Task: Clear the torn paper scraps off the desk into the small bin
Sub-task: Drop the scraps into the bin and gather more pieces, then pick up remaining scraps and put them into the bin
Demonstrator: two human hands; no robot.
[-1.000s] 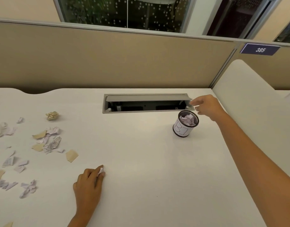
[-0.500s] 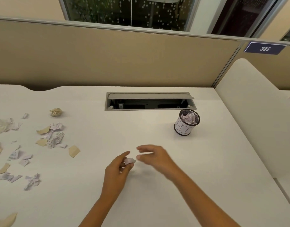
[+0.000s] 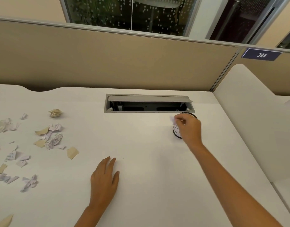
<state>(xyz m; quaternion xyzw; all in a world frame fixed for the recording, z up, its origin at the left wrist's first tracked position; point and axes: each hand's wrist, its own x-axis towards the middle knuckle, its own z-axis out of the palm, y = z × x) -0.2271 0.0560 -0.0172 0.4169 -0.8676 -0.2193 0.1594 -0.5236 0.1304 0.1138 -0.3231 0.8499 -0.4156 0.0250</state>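
**Right hand holds a paper scrap above the small bin; more scraps wait at the left of the desk**

A white desk fills the view from above, backed by a tan partition wall with dark windows over it. A blue plate reading "385" hangs on the partition at the right. Set into the desk near its far edge is a grey cable tray with its lid propped open; the inside is dark and its contents are hard to make out. A rounded white side panel stands along the desk's right edge.

The small bin, a white cylinder with a dark rim, stands just in front of the tray's right end. The right hand covers most of it, so only part of the rim and the lower left wall show, and what lies inside is hidden. That hand pinches a small pale paper scrap in its fingertips, the scrap slightly blurred and held at the bin's left rim.

The left hand lies flat on the desk near the front centre, fingers straight and together, holding nothing.

Torn paper scraps, white and tan, lie scattered over the left part of the desk, well apart from the bin and to the left of the flat hand. A crumpled tan ball sits at the far side of them. Several pieces are cut off by the left edge of the view.
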